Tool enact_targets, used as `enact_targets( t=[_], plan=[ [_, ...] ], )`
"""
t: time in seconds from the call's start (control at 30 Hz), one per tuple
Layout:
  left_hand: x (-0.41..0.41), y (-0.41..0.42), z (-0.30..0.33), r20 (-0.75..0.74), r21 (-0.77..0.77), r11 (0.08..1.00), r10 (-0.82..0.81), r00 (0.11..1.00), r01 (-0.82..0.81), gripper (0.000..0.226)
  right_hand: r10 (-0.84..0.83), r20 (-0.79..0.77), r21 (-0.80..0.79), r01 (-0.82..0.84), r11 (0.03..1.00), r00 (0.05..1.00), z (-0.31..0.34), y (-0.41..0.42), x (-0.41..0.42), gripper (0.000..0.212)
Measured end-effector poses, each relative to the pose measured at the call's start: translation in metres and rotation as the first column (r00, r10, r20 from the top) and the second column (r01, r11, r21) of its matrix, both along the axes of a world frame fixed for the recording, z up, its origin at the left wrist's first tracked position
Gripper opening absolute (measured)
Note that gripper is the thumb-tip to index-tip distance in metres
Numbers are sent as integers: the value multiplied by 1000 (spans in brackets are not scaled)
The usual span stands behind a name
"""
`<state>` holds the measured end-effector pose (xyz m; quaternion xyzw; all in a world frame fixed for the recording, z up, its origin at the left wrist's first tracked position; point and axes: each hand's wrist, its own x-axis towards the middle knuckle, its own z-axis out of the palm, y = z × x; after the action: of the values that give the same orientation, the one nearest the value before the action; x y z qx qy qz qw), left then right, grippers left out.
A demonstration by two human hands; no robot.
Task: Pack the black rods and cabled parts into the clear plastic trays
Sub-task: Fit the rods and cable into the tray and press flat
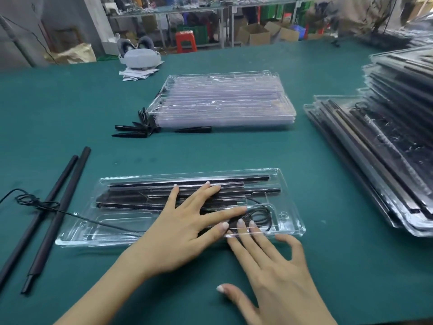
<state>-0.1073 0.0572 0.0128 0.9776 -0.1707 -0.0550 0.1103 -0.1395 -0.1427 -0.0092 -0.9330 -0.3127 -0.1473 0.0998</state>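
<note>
1. We see a clear plastic tray (290,221) lying flat near the front edge of the green surface (234,151), with black rods (187,181) seated in its long far channels.
2. A coiled black cable (260,218) sits in the tray's right-hand compartment, and its lead (77,215) runs out over the tray's left end to a loose bundle across two loose black rods (46,221) on the left side of the surface.
3. Our left hand (185,231) lies flat on the tray, fingers spread straight over the rods and the coil.
4. Our right hand (276,277) rests on the surface at the tray's front edge, fingers spread, three fingertips (240,224) pressing on the tray's front rim beside the coil.
5. Beyond, mid-surface, stands a stack of empty clear trays (225,102) with black tapered tips (133,131) at its left front corner.
6. Along the right edge lies a pile of filled trays (386,148).
</note>
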Motion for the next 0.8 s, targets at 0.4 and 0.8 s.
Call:
enact_targets(
  t=[0.4,0.8],
  plan=[
    [0,4,-5,31,41,998,-44,999,43,43,47,91,380,-78,922,995,63,-51,17,34],
    [-3,1,-6,35,-27,999,-20,999,21,40,-11,-316,-193,-53,980,949,15,3,85,54]
  ],
)
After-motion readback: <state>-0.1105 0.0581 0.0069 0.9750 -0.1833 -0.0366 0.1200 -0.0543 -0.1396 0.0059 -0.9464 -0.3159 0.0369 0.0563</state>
